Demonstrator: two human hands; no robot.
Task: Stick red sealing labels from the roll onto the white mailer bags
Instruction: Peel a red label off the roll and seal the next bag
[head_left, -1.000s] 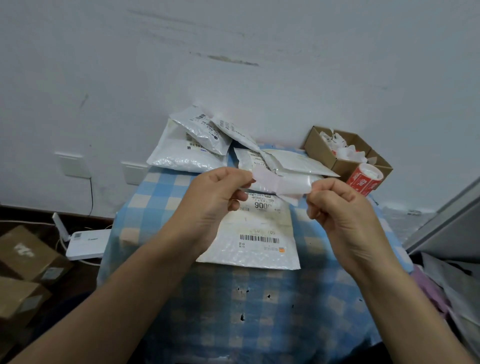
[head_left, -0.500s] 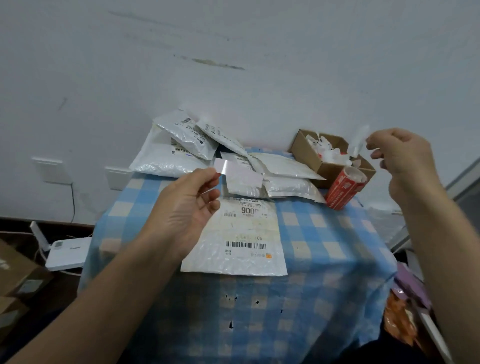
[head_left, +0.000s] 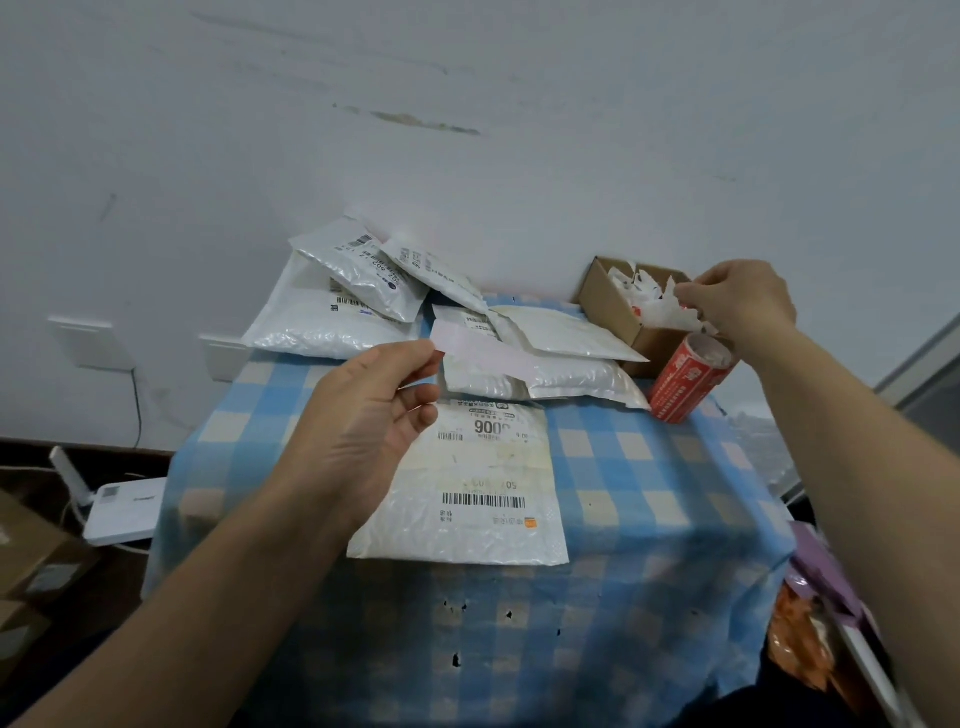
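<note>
Scuffed white wall (head_left: 467, 156) filled the upper half of the view. Below it stood a surface (head_left: 649, 483) draped in a blue-and-cream checked cloth with a few small holes in its front fall.

The person's left hand (head_left: 363, 421) was raised above the middle of the surface. Its thumb and fingers pinched one end of a label strip (head_left: 488, 356), which looked pale pink on the side facing the camera and stretched away toward the right hand (head_left: 748, 304).

That right hand was well apart from the left, at the far corner of the surface. Its fingers were curled round a crumpled white paper scrap (head_left: 667, 314), held over an open cardboard box (head_left: 605, 291) with more white scraps inside. Just below the right hand, the roll of red labels (head_left: 685, 384) lay tilted, its upper end against the front of the box.

Directly beneath the left hand, a white mailer bag (head_left: 483, 525) lay flat on the cloth, its printed shipping label and barcode facing up. Beyond the left hand, a pile of mailer bags (head_left: 322, 327) leaned against the wall. More bags lay between the hands, partly behind the label strip.

Off to the left of the left forearm, down on the floor, sat a white router (head_left: 127, 512) and brown cartons (head_left: 36, 556). Two white wall plates (head_left: 89, 343) were fixed to the wall above them.
</note>
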